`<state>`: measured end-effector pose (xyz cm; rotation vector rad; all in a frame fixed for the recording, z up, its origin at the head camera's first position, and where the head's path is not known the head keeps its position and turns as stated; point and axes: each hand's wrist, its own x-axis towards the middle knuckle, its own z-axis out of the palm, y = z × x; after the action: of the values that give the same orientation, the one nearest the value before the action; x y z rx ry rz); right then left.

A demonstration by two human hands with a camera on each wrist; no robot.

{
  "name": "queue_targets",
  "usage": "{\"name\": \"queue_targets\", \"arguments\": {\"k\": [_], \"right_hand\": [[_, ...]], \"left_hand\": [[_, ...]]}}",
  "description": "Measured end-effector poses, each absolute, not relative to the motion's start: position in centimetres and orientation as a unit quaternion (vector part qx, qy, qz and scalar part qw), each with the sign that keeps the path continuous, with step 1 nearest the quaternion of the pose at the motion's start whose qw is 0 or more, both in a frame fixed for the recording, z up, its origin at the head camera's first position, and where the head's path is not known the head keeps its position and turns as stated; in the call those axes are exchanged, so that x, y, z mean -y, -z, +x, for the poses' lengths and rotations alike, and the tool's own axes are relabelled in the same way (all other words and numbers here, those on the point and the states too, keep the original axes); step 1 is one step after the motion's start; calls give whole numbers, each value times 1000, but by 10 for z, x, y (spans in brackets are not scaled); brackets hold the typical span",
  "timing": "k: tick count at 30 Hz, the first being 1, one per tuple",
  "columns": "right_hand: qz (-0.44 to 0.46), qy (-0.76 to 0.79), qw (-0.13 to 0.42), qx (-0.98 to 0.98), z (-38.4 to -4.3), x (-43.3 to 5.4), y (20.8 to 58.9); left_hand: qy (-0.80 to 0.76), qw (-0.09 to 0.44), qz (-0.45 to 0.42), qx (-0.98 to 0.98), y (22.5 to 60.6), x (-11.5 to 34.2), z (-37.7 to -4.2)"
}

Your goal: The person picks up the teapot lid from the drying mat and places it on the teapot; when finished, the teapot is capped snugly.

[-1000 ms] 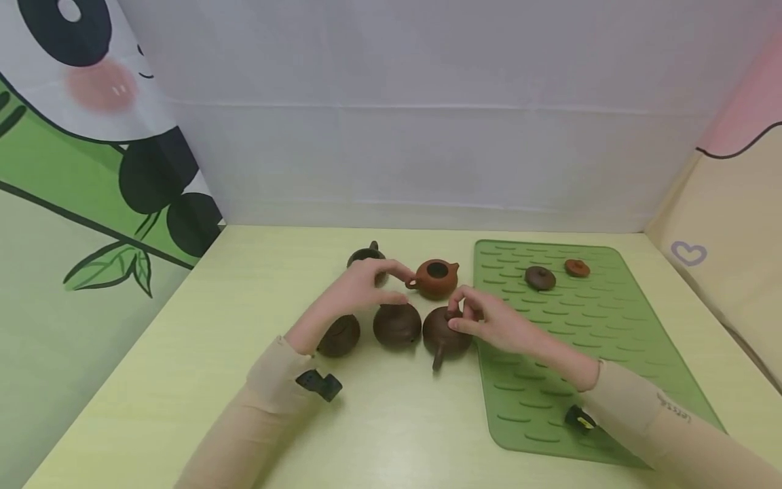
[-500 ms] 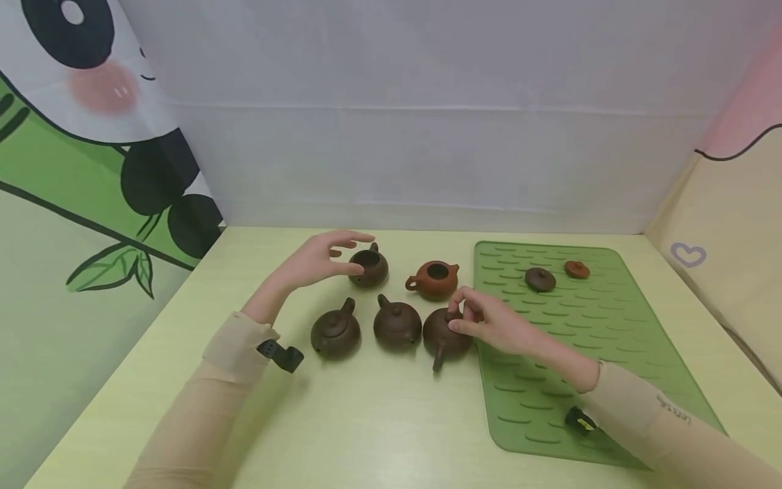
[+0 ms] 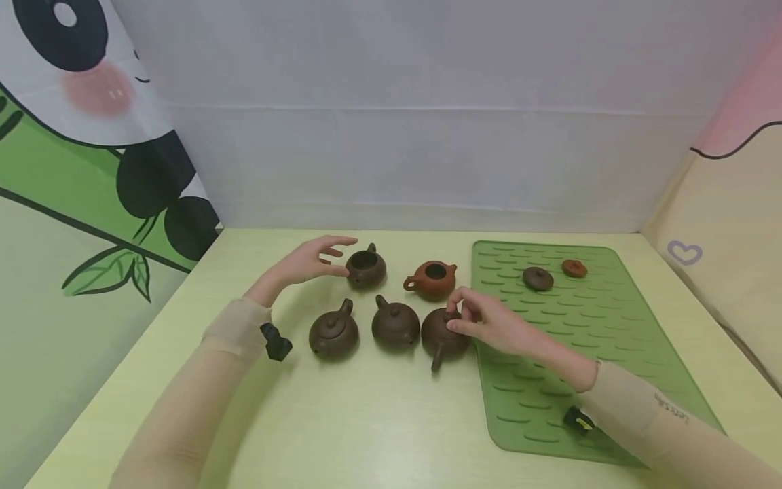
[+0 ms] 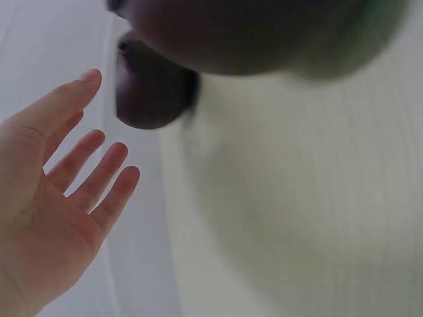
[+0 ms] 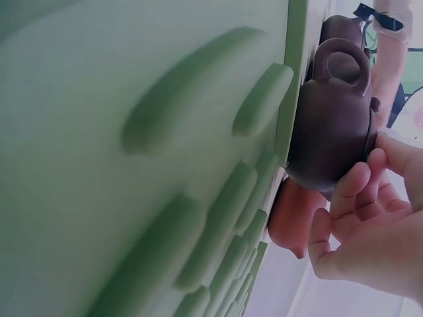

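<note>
My left hand (image 3: 301, 263) hovers at the left side of a lidless dark brown teapot (image 3: 366, 277), fingers spread and nothing in its grasp. In the left wrist view the palm (image 4: 53, 231) faces up beside blurred teapots. My right hand (image 3: 497, 324) pinches the knob of the lid on another brown teapot (image 3: 435, 339), which stands at the right end of the front row with its handle towards me. That lid sits on the pot, mostly covered by my fingers. A reddish lidless teapot (image 3: 432, 288) stands behind it. Two lidded brown teapots, one central (image 3: 396, 333) and one left (image 3: 334, 339), complete the front row.
A green ridged mat (image 3: 550, 407) covers the right side of the table, its left edge right by the gripped teapot. Lying on it are a dark brown lid (image 3: 538, 278) and a small reddish lid (image 3: 574, 268). A pale cloth wall (image 3: 427, 163) rises behind the table.
My left hand has moved left from between the reddish and central teapots to beside the lidless brown teapot, uncovering the left front teapots. My right hand has kept its pinch in place.
</note>
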<state>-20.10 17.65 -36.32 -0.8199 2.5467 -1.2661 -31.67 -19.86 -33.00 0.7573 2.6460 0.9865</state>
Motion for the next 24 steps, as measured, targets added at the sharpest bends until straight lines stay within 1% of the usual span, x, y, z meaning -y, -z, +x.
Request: {"name": "queue_targets", "arguments": {"k": [8,13,18,24], "right_hand": [[-279,428,92,-855,-202,-177,364],[-277,427,92,-856,-201,-177,363],[-276,428,93,-855,-201,-177,364],[-275,426,91,-857,-202,-177,365]], "left_hand": [[-340,119,249,-899,353,208,-327],[-370,141,244,-885,363,209,-332],[-398,165,237,-870,370,208,-335],[-418,173,226,-863,374,209,-338]]}}
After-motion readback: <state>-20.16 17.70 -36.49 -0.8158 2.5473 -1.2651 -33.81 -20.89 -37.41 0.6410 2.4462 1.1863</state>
